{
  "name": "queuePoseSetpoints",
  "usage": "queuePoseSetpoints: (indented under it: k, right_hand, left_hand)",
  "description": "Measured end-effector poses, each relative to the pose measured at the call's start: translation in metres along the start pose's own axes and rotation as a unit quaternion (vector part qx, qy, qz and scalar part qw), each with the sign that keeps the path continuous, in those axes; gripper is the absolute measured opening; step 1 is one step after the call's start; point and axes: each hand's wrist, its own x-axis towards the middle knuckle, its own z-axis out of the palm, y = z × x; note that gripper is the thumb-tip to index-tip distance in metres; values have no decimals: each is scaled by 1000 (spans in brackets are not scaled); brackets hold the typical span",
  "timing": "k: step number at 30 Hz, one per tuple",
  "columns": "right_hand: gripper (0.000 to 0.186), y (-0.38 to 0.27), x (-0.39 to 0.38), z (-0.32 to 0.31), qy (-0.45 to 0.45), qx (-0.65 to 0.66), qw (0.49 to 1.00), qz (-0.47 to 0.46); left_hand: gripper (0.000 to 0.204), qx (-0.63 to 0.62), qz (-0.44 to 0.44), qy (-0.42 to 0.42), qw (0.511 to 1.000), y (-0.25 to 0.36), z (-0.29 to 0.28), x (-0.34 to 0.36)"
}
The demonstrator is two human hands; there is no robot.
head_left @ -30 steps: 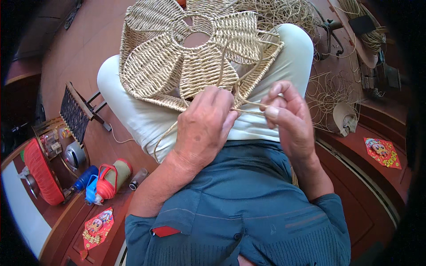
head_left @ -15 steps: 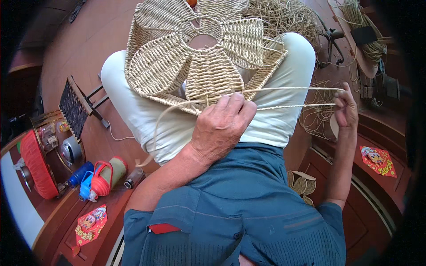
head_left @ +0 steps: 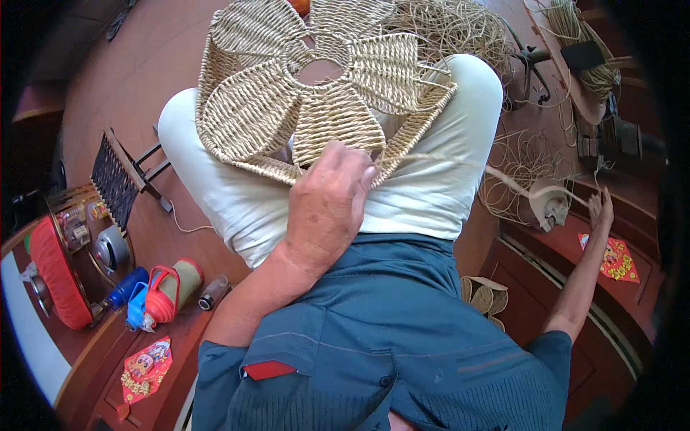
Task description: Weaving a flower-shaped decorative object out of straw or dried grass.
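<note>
A woven straw basket (head_left: 248,111) with flower-like petals round an open ring rests across my lap. My left hand (head_left: 327,205) is closed at its near edge, thumb and fingers pinching the rim by the lowest petal (head_left: 338,126); the fingertips are partly hidden. A blurred strand leaves that spot to the right. Far out to the right, my right hand (head_left: 601,212) is raised with the arm stretched out. A pale straw cord (head_left: 510,181) runs to its fingers, which seem to pinch it. Short cord ends stick out by the right petal (head_left: 384,72).
Tangled straw cord (head_left: 449,32) lies beyond my right knee, with more loops (head_left: 525,161) on the floor at right. A coil (head_left: 582,47) hangs upper right. At left stand a stool (head_left: 118,172), a red-covered basket (head_left: 59,269), a red-handled jug (head_left: 169,287) and a small bottle (head_left: 213,291).
My right hand has moved outward and down to the right; the two taut strands are no longer stretched out. My left hand has shifted slightly left, and the loop over its wrist is gone.
</note>
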Motion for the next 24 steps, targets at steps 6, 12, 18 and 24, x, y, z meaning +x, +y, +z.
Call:
queuePoseSetpoints:
  k: [6,12,18,24]
  right_hand:
    - [27,-52,-276,193,-401,-205,886,-112]
    - [17,-48,-479,301,-563,-138,789,-204]
    - [30,-40,-518,345,-508,-183,749,-383]
    - [61,-40,-515,375,-521,-148,756,-368]
  left_hand:
    - [8,72,-13,-27,997,4,-1,4]
    - [9,67,-33,-22,997,4,1,7]
    - [6,66,-10,-20,998,6,2,4]
    - [15,36,-33,-60,997,9,-2,4]
